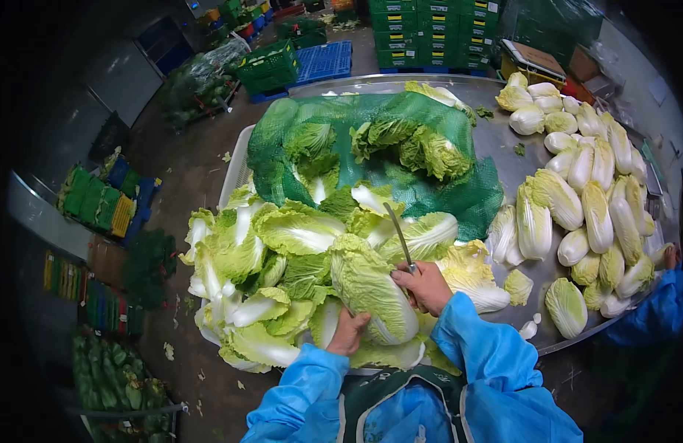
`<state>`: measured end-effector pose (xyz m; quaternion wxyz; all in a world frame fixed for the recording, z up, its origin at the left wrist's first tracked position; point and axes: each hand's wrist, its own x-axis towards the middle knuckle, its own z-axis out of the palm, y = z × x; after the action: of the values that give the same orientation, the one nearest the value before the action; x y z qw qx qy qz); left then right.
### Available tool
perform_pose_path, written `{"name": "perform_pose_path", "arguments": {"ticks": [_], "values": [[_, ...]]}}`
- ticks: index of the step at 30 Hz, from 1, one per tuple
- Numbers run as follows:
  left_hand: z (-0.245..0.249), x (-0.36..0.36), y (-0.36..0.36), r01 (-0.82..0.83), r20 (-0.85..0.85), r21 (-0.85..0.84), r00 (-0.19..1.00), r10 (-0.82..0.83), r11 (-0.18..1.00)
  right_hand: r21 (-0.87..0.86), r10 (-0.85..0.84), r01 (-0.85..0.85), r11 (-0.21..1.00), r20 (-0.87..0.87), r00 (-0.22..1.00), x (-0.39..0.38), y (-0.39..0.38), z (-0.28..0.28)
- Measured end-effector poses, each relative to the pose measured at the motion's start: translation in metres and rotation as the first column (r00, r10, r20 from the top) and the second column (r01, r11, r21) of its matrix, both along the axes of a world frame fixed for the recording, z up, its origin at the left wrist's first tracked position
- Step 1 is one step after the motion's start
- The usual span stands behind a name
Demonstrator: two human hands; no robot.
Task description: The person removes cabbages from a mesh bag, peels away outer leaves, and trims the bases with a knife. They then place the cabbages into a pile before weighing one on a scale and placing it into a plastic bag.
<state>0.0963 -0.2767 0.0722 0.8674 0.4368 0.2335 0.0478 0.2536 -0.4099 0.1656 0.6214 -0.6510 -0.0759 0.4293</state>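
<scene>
A large leafy cabbage (pixel 365 284) lies slanted over a heap of loose leaves (pixel 256 325), its white base toward me. My left hand (pixel 347 332) is curled against its lower left side. In my right hand (pixel 424 286), at the cabbage's right side, is a knife (pixel 397 230) with its curved blade pointing up and away; the fingertips also touch the cabbage. Behind the heap, a green mesh sack (pixel 471 199) has more leafy cabbages (pixel 408 144) on and in it.
Trimmed cabbages (pixel 596 218) cover the right of the metal table (pixel 496 140). A white crate rim (pixel 238 166) shows at the left. A co-worker's blue sleeve (pixel 655 306) is at the right edge. Green crates (pixel 434 37) stand behind the table.
</scene>
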Motion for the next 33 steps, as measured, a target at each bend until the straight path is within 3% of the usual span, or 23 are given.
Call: {"name": "perform_pose_path", "arguments": {"ticks": [1,3,4,5,6,8,9,10,12,13,15,17,18,20,22,23,25,26,28,30,32,33], "values": [[-0.002,0.000,0.002,-0.017,0.031,0.000,0.999,0.017,1.000,0.008,0.001,-0.001,1.000,-0.002,1.000,-0.002,0.004,-0.005],[-0.012,-0.005,0.001,-0.040,0.053,-0.005,0.998,0.040,0.999,0.165,-0.153,0.086,0.982,0.457,0.876,-0.008,0.007,-0.018],[-0.016,-0.004,0.001,0.010,0.087,-0.146,0.996,0.003,0.989,0.167,-0.152,0.084,0.982,0.459,0.875,-0.008,0.008,-0.015],[-0.019,-0.004,0.001,0.065,0.127,-0.283,0.991,-0.030,0.957,0.151,-0.184,0.118,0.982,0.571,0.800,-0.007,0.008,-0.010],[-0.021,-0.004,0.001,0.066,0.130,-0.285,0.991,-0.029,0.956,0.138,-0.207,0.155,0.978,0.674,0.709,-0.006,0.008,-0.007],[-0.014,-0.002,0.001,0.086,0.206,-0.472,0.979,0.015,0.878,0.127,-0.267,0.239,0.963,0.589,0.763,0.024,0.002,-0.054],[-0.002,0.003,-0.003,0.067,0.272,-0.424,0.961,0.057,0.903,0.110,-0.326,0.314,0.943,0.495,0.805,0.038,-0.002,-0.070],[0.003,0.006,0.000,0.083,0.300,-0.456,0.952,0.065,0.886,0.111,-0.325,0.312,0.944,0.499,0.803,0.042,-0.006,-0.064],[0.010,0.013,0.009,0.129,0.336,-0.501,0.940,0.055,0.856,-0.013,-0.329,0.340,0.940,0.224,0.918,0.044,-0.014,-0.034],[0.012,0.014,0.009,0.149,0.340,-0.520,0.939,0.043,0.841,0.031,-0.280,0.278,0.960,0.152,0.948,0.036,-0.007,-0.007],[0.012,0.012,0.007,0.190,0.345,-0.544,0.938,0.012,0.817,0.060,-0.062,0.052,0.997,0.199,0.978,0.032,0.014,0.014],[0.013,0.008,0.002,0.222,0.346,-0.571,0.938,-0.014,0.791,0.196,-0.080,-0.043,0.980,0.579,0.812,0.039,0.043,0.021],[0.013,0.006,-0.001,0.235,0.352,-0.582,0.936,-0.020,0.779,0.196,-0.090,-0.030,0.980,0.575,0.813,0.044,0.045,0.022],[0.014,0.002,-0.006,0.249,0.362,-0.602,0.932,-0.019,0.759,0.030,0.203,-0.244,0.969,0.461,0.864,0.051,0.046,0.024],[0.013,0.001,-0.008,0.262,0.370,-0.619,0.929,-0.019,0.740,0.027,0.180,-0.223,0.974,0.502,0.846,0.043,0.042,0.027],[0.013,0.001,-0.010,0.267,0.373,-0.625,0.927,-0.020,0.734,0.144,0.001,-0.050,0.988,0.323,0.947,0.038,0.040,0.020],[0.015,0.004,-0.009,0.275,0.384,-0.631,0.923,-0.016,0.726,0.267,-0.290,0.286,0.920,-0.024,0.957,0.037,0.038,0.004],[0.016,0.002,-0.008,0.283,0.389,-0.629,0.921,-0.022,0.724,0.268,-0.287,0.282,0.921,-0.022,0.958,0.039,0.036,-0.006],[0.019,0.002,-0.007,0.293,0.396,-0.631,0.918,-0.026,0.718,0.331,-0.422,0.485,0.809,-0.247,0.872,0.043,0.029,-0.021],[0.020,0.000,-0.008,0.303,0.400,-0.640,0.916,-0.030,0.706,0.288,-0.427,0.495,0.820,-0.268,0.864,0.053,0.012,-0.025],[0.022,-0.001,-0.010,0.316,0.414,-0.651,0.910,-0.026,0.690,0.216,-0.540,0.670,0.710,-0.443,0.715,0.067,-0.008,-0.030],[0.023,0.000,-0.011,0.325,0.426,-0.654,0.904,-0.022,0.683,0.219,-0.537,0.668,0.711,-0.443,0.718,0.067,-0.019,-0.033]]}}
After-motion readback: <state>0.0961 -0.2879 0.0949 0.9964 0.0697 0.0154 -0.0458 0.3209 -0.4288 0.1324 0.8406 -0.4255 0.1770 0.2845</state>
